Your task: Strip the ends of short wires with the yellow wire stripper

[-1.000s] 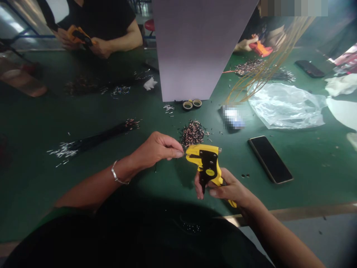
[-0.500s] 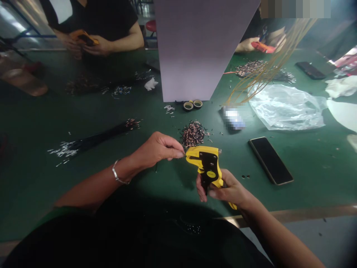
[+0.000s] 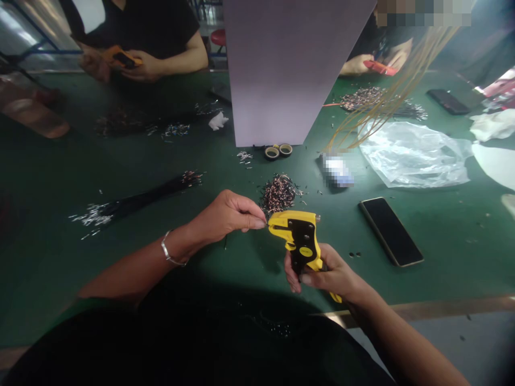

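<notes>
My left hand (image 3: 235, 216), thumb and fingers pinched, is at the nose of a yellow and black wire stripper (image 3: 301, 236). A thin dark wire (image 3: 226, 242) pokes out below that hand; most of it is hidden by the fingers. My right hand (image 3: 322, 271) is wrapped around the stripper's handles, with the jaws pointing left. Just beyond the jaws lies a heap of short stripped copper-and-black bits (image 3: 278, 194). To the left rests a bundle of black wires (image 3: 148, 197), with silvery ends at one side and coppery ends at the other.
Two tape rolls (image 3: 272, 153) sit before an upright pale panel (image 3: 277, 75). On the right are a phone (image 3: 391, 231), a clear plastic bag (image 3: 414, 155) and yellowish wires (image 3: 378, 115). Across the table, two co-workers hold tools, one orange (image 3: 123, 57), one red (image 3: 379, 67).
My left hand stays in place. The stripper and the fingers of my right hand have shifted very slightly. At the upper left, a co-worker's hand has moved left from the orange tool.
</notes>
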Demonstrator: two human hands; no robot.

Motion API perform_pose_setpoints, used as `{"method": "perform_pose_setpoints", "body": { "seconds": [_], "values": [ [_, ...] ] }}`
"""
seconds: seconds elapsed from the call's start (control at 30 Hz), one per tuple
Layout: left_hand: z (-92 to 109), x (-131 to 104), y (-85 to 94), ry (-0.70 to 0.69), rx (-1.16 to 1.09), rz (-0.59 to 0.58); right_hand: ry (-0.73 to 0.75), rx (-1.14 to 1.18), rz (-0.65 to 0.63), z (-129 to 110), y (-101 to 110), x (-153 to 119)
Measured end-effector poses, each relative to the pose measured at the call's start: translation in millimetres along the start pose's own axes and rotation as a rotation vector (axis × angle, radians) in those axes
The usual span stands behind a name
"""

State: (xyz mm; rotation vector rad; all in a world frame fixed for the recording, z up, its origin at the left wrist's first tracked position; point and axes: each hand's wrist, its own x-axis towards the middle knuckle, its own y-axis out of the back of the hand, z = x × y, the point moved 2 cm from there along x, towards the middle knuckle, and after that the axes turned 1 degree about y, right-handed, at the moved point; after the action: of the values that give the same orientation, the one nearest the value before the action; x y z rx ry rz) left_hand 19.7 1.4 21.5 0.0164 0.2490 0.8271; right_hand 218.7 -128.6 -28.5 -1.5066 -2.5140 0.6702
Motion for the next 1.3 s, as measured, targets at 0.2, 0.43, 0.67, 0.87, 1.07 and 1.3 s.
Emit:
{"method": "perform_pose_setpoints", "body": {
  "seconds": [0.2, 0.43, 0.67, 0.87, 1.07, 1.3],
  "values": [
    [2, 0, 0.4, 0.005, 0.020, 0.007, -0.004, 0.041, 0.035, 2, -1, -2],
    [1, 1, 0.7, 0.013, 0.017, -0.002, -0.029, 0.002, 0.075, 5, -4, -7],
    [-6, 6, 2.3, 0.024, 0.081, 0.030, -0.006, -0.073, 0.121, 10, -3, -4],
    [-8, 12, 2.1, 0.051, 0.156, 0.060, -0.018, -0.009, 0.218, 18, 2, 5],
    [-9, 12, 1.6, 0.078, 0.178, 0.090, 0.000, 0.044, 0.201, 21, 7, 10],
    [-7, 10, 3.6, 0.048, 0.174, 0.148, 0.100, 0.123, 0.220, 9, 13, 12]
  ]
}}
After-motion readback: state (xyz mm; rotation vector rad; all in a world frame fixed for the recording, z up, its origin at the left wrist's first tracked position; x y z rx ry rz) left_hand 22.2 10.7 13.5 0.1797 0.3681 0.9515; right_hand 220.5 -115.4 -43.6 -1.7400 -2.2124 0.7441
